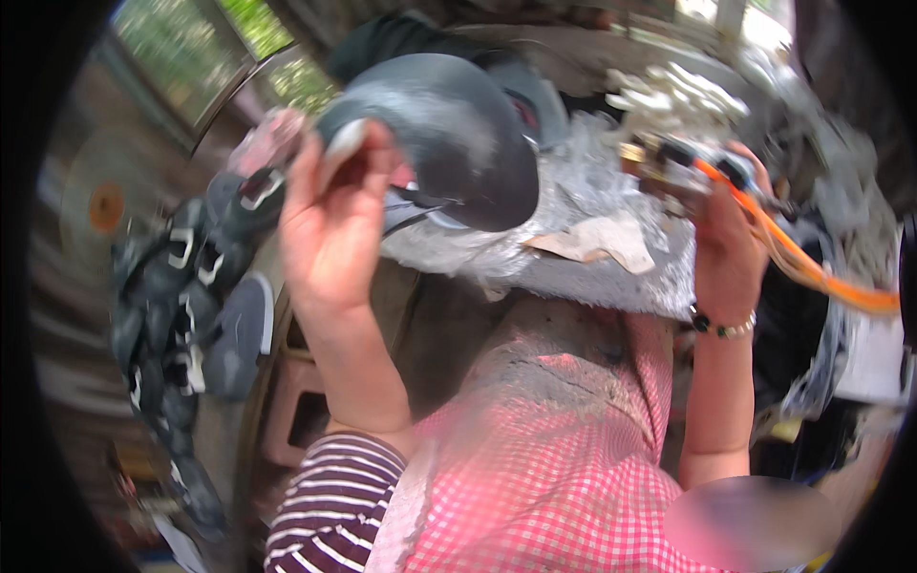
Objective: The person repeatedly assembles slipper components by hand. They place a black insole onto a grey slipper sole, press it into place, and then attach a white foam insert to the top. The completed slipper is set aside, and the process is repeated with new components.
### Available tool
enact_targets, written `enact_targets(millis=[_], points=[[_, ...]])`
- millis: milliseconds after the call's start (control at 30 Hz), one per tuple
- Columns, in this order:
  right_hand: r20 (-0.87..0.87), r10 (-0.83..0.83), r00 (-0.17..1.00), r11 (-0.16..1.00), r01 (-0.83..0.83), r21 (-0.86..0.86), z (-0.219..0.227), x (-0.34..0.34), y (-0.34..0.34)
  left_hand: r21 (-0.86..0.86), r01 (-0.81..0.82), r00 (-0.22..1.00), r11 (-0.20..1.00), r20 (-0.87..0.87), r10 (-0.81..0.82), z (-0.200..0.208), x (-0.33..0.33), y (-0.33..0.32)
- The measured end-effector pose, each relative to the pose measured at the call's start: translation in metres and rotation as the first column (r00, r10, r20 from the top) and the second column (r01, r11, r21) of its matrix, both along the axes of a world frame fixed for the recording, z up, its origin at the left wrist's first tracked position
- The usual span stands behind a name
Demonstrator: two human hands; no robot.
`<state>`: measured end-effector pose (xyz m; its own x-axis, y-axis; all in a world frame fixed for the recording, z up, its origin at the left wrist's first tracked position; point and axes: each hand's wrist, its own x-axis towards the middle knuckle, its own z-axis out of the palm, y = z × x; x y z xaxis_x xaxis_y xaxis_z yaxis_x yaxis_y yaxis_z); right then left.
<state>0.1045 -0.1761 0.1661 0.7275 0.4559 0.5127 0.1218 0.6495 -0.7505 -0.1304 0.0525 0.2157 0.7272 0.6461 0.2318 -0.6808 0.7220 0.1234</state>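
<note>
My left hand is raised with its fingers curled at the near left edge of a dark grey, dome-shaped shell, gripping it. Pale, dusty smears mark the shell's rounded top, and some pink shows at its edge by my fingers. A white patch shows at one fingertip; what it is I cannot make out. On the right, my right hand is closed around a metal spray gun with a brass-coloured nozzle pointing left. An orange hose runs from it to the right.
Several black pieces with pale buckles hang in a cluster at the left. Ahead is a bench covered with clear plastic film and a torn beige scrap. White rod-like pieces lie behind. A pink crate stands low left.
</note>
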Motion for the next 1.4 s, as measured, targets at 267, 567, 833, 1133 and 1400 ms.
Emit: enact_targets(millis=[267,567,833,1133,1400], points=[[0.017,0.229,0.973,0.973,-0.23,0.032,-0.051,0.072,-0.054,0.819,0.354,0.481,0.451,-0.573,0.664,-0.017,-0.065,0.032],[-0.081,0.045,0.996,0.981,-0.06,-0.183,-0.069,0.074,-0.04,0.574,0.805,-0.288,-0.152,0.6,0.746,0.006,-0.203,0.192],[-0.209,-0.061,0.976,0.971,0.01,-0.238,-0.093,0.056,-0.023,0.421,0.894,-0.346,0.151,0.436,0.831,-0.01,-0.279,0.346],[-0.425,-0.135,0.895,0.968,0.027,-0.251,-0.149,0.092,-0.066,0.833,0.359,-0.2,-0.421,0.509,0.837,-0.04,-0.03,0.248],[-0.611,-0.072,0.788,0.984,-0.043,-0.172,-0.193,0.107,-0.065,0.661,0.527,0.136,-0.534,0.555,0.821,-0.134,0.191,0.187]])
